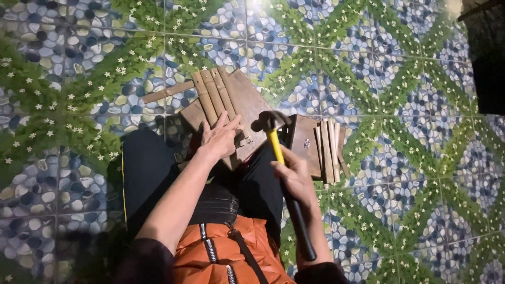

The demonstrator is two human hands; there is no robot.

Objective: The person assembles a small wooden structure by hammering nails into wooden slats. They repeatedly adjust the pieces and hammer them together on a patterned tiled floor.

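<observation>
My left hand [220,138] lies flat on a brown wooden board [252,102], fingers spread, pressing down on several narrow wooden slats [213,94] laid side by side across it. My right hand [295,176] grips a claw hammer [273,138] by its yellow and black handle. The hammer's metal head hangs just above the board, close to my left fingertips. The board rests partly on my knees, over black trousers [150,168].
A second small board with a bundle of loose slats [329,150] lies to the right of the hammer. One single slat [165,92] sticks out to the left of the board. The floor is patterned tile [410,105]. A dark object [486,58] stands at the top right.
</observation>
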